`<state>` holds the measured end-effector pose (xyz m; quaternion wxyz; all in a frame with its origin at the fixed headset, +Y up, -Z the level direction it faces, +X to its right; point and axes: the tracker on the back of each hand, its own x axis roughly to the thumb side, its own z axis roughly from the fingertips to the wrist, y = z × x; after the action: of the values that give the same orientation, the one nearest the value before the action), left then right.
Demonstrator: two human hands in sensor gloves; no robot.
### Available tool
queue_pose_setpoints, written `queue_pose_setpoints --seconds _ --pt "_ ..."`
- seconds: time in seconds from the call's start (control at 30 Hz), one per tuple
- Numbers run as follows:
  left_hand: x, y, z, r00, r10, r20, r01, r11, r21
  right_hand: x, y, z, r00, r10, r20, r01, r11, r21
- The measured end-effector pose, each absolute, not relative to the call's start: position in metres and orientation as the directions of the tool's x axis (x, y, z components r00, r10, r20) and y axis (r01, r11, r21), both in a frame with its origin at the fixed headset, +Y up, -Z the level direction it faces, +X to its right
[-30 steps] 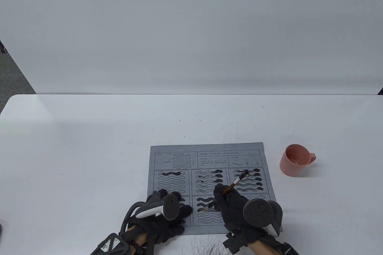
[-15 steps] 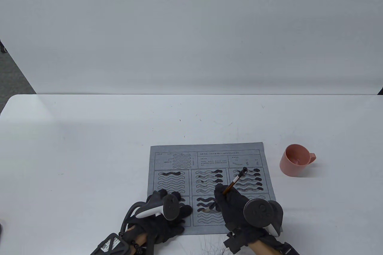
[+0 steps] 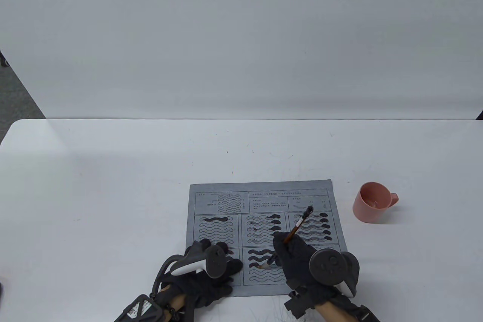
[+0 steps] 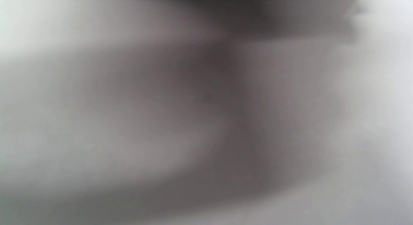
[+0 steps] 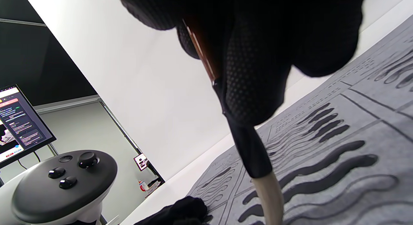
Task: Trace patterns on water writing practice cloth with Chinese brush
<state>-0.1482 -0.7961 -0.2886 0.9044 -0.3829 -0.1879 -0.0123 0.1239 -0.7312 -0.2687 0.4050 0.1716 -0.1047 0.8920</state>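
A grey water writing cloth (image 3: 264, 201) printed with boxes of wavy outlines lies near the table's front edge; several waves are dark and wet. My right hand (image 3: 298, 258) grips a Chinese brush (image 3: 298, 225) with a brown shaft, its pale tip (image 3: 264, 266) touching a wave in the lower middle box. In the right wrist view the brush (image 5: 251, 147) hangs from my gloved fingers (image 5: 255, 73) down to the cloth (image 5: 355, 134). My left hand (image 3: 205, 265) rests flat on the cloth's lower left corner. The left wrist view is a grey blur.
A pink cup (image 3: 371, 207) stands on the white table (image 3: 113, 186) to the right of the cloth. A white wall rises behind the table. A monitor (image 5: 19, 122) and the left hand's tracker (image 5: 61, 183) show in the right wrist view.
The brush tip has moved right along a wave in the lower middle box, and the shaft's top end has swung slightly up. My left hand has not moved.
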Motion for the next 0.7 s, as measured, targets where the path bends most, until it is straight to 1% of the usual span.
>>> queue_pose_setpoints --seconds 0.7 --pt "-0.1482 -0.7961 -0.2886 0.929 0.122 0.349 0.166 0.707 -0.688 0.1294 -0.7303 -0.2718 -0.641 0.657 0.397 -0.738 -0.669 -0.085"
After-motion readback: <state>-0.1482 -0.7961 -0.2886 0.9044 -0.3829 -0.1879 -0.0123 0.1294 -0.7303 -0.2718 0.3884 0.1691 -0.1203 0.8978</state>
